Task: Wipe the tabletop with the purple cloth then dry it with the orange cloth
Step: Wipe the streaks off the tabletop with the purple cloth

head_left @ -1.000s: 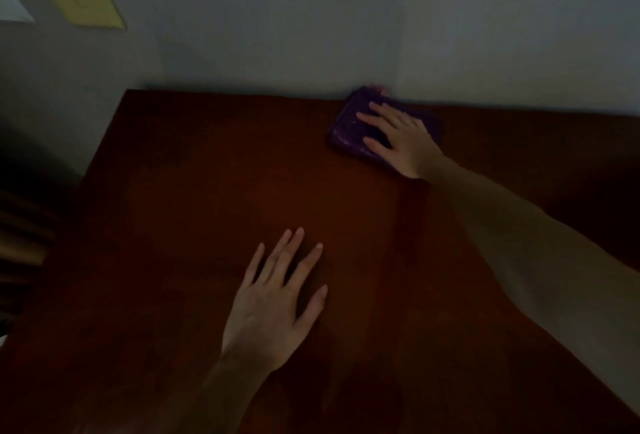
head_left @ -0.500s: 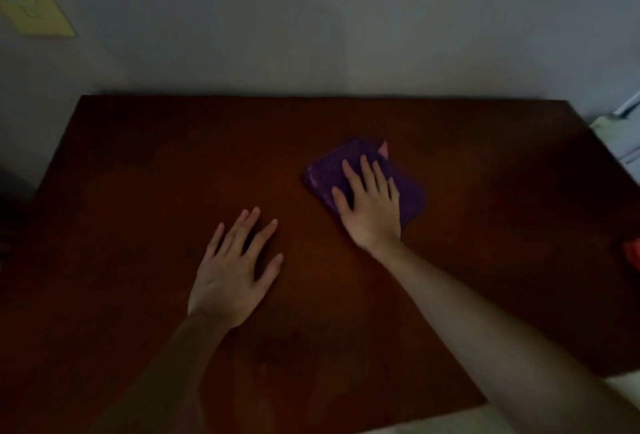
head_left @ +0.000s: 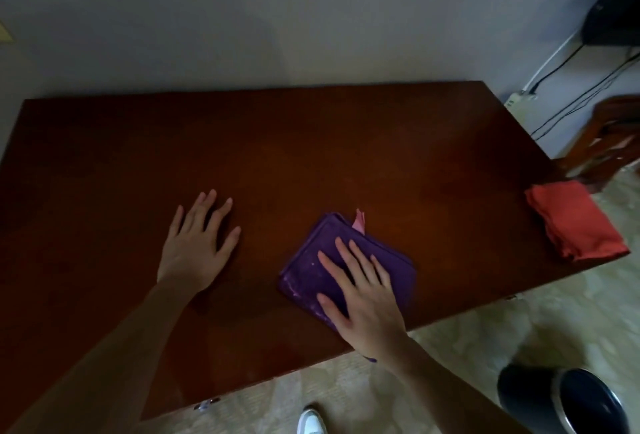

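Observation:
A folded purple cloth [head_left: 311,272] with a pink tag lies on the dark brown tabletop [head_left: 311,156], close to the near edge. My right hand [head_left: 363,298] presses flat on top of it, fingers spread and pointing away from me. My left hand [head_left: 197,246] rests flat and empty on the bare wood to the left of the cloth. A folded orange cloth [head_left: 575,218] sits at the table's right end, near the corner, untouched.
A grey wall runs along the table's far edge. Right of the table stand a wooden chair [head_left: 613,139], cables and a power strip [head_left: 516,99]. A dark round bin [head_left: 561,402] and a white shoe [head_left: 311,423] are on the pale floor below.
My right hand has dragged the purple cloth from the far edge by the wall back to the near edge. The view has swung right, bringing the orange cloth into sight.

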